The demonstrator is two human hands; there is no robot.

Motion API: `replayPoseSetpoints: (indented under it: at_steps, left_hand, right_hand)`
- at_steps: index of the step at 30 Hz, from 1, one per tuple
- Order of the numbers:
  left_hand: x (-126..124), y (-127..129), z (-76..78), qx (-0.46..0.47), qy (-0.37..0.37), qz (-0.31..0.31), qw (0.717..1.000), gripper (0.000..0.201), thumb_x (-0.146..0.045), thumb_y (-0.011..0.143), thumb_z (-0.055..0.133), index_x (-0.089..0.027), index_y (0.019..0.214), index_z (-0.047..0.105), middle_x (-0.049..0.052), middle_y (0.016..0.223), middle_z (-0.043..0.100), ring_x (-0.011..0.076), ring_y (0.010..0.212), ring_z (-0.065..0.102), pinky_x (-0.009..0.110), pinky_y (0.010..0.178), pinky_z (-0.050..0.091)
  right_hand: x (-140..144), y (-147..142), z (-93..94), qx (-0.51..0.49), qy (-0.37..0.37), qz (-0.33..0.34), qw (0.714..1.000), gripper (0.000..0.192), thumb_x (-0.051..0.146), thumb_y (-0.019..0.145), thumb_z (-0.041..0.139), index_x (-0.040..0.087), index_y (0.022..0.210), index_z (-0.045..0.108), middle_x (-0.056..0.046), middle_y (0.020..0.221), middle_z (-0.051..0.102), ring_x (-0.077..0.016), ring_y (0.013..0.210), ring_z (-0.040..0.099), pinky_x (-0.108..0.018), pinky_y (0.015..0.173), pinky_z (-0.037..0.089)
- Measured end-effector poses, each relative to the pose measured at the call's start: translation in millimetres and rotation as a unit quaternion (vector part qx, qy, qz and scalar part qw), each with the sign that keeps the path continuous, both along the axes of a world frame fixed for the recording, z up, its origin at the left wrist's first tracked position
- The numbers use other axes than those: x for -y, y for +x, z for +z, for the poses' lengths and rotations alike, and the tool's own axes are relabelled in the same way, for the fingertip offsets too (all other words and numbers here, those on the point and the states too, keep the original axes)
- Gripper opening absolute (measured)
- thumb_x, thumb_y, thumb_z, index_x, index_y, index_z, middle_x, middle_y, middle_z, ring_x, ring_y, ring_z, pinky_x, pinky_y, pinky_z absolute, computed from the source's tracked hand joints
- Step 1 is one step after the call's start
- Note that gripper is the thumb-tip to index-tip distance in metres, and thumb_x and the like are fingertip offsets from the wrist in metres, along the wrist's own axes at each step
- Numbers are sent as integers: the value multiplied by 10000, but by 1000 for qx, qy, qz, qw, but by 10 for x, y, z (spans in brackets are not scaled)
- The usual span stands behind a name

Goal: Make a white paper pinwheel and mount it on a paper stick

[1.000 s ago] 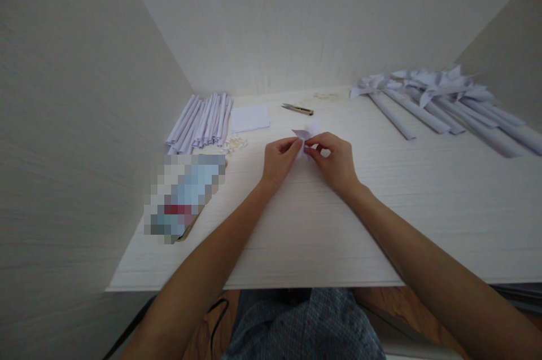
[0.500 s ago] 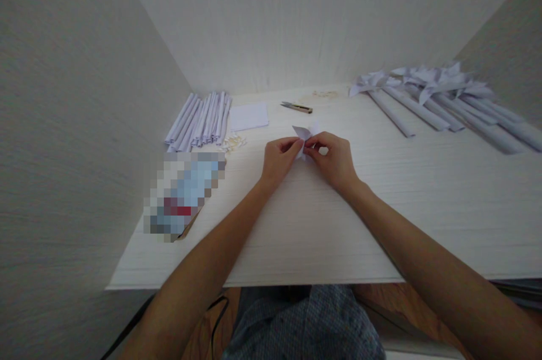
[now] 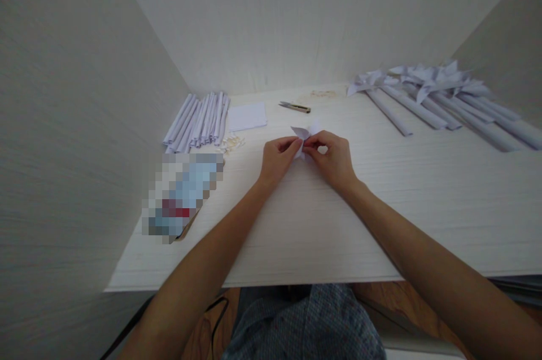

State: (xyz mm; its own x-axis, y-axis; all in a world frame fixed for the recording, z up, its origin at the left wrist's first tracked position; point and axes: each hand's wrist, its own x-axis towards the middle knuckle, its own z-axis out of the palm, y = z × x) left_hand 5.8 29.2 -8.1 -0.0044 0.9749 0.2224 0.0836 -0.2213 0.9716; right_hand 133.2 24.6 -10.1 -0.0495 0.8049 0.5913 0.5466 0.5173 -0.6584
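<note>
1. Leftward, a pixelated flat object [image 3: 186, 191] and a bundle of paper rolls [image 3: 197, 121] lie on the tabletop [image 3: 313, 230], unmoved since the earlier pictures.
2. Just beside the rolls are small pale bits [image 3: 232, 143] and a flat white sheet [image 3: 248, 116].
3. The left hand [image 3: 277, 158] is closed in a pinch on the folded paper [image 3: 300, 133].
4. That paper sits between the 2 hands, near the tabletop's middle; its flap differs only slightly from 0.5 s ago, so the work seems barely further along.
5. Beyond it lie snips [image 3: 295, 106], untouched.
6. The right hand [image 3: 330, 152] keeps its thumb and fingertips nearly shut at the paper's other side.
7. Rightmost, pinwheel-like paper pieces on rolled sticks [image 3: 438, 92] lie piled, unchanged.
</note>
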Motion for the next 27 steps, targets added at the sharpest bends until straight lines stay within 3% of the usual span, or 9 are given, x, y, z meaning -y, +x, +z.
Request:
replayPoseSetpoints:
  at_steps: [6,13,21,27]
  left_hand:
    - [-14,9,-2,47,-9,12,999,129,-223,672,605,-144,716,696,12,696,685,111,680,600,237,675,464]
    - [2,24,6,52,-11,0,999,130,-210,663,609,-144,717,706,-6,616,659,92,586,552,221,599,444]
    - [-2,21,-4,58,-5,-7,998,148,-213,678,596,-154,755,709,-1,679,683,94,621,578,221,627,452]
    - [17,24,-1,40,18,-41,998,151,-191,694,585,-155,776,708,14,724,697,114,698,610,233,692,466]
  right_hand:
    - [-1,-22,-8,8,30,-28,999,20,160,666,606,175,679,600,-18,709,635,-111,548,525,-281,585,436]
    - [11,-26,-7,23,20,-88,996,61,167,666,579,177,608,564,6,575,569,-112,509,486,-264,536,398]
    - [9,-28,6,26,-13,-102,994,37,168,650,580,165,614,589,-9,583,591,-113,507,486,-264,536,386]
    - [17,-45,18,82,-20,-121,989,117,164,661,523,174,545,520,-6,546,530,-115,504,439,-264,526,347]
